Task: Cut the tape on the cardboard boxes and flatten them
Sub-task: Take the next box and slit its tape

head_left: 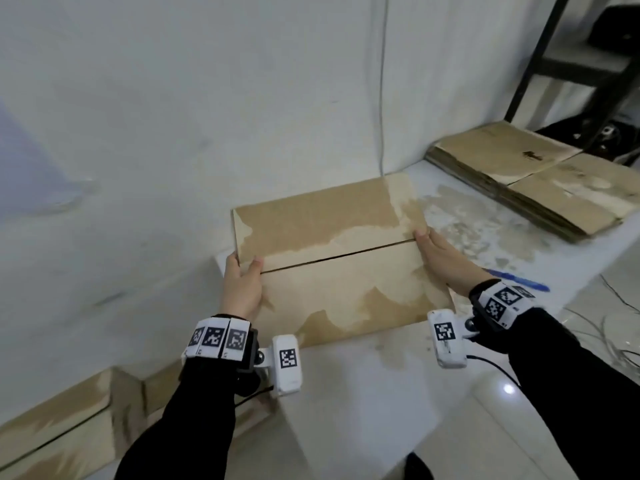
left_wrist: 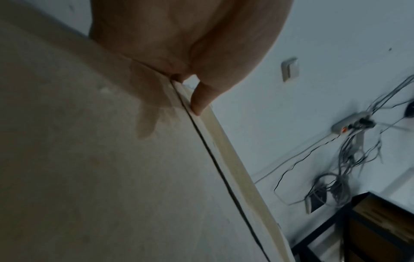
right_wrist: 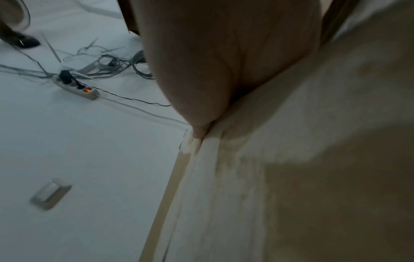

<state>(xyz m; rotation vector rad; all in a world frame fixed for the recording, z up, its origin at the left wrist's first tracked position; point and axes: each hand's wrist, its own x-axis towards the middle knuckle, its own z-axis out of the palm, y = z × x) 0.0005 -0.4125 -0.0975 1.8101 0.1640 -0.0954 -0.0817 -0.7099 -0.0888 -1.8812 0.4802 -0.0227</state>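
White wall [head_left: 207, 98], black shelving [head_left: 588, 74], tangled floor cables [right_wrist: 107, 65].

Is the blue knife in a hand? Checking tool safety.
No, the blue knife lies on the table beside the right hand, which holds the box.
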